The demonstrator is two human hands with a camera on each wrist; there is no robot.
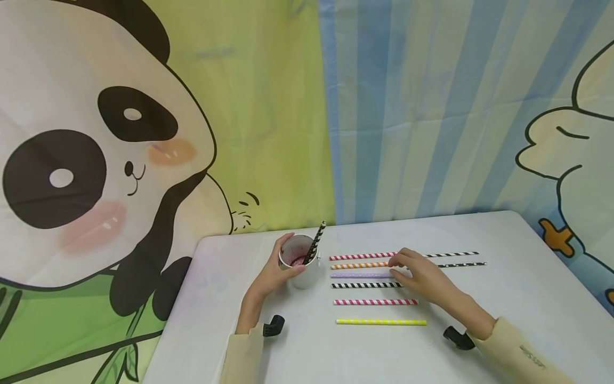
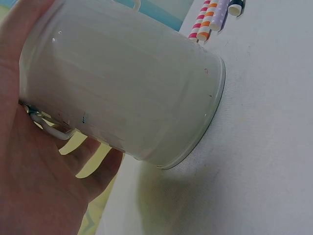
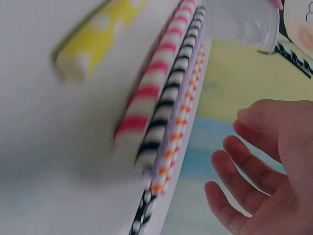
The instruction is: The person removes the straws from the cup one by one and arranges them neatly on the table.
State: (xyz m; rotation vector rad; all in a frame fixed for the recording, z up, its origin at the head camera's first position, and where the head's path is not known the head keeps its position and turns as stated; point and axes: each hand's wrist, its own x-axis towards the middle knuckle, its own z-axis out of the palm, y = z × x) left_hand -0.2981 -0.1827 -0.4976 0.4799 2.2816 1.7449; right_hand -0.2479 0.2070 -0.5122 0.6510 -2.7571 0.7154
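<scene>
The left hand (image 1: 272,276) grips a white cup (image 1: 306,278), while the right hand (image 1: 426,276), fingers loosely bent and empty, hovers above patterned straws (image 1: 366,285).

An indoor spot, closed in behind by wrinkled printed cloth in a childlike cartoon style: a big black-and-white panda (image 1: 110,152) on the left, a plain yellow-green panel (image 1: 273,106) beside it, then a blue-and-pale striped panel (image 1: 408,106) with a rounded white cartoon figure (image 1: 587,144) at the right. A smooth white surface with rounded corners (image 1: 307,357) stands against it. Whether home, nursery or studio, I cannot tell.
</scene>
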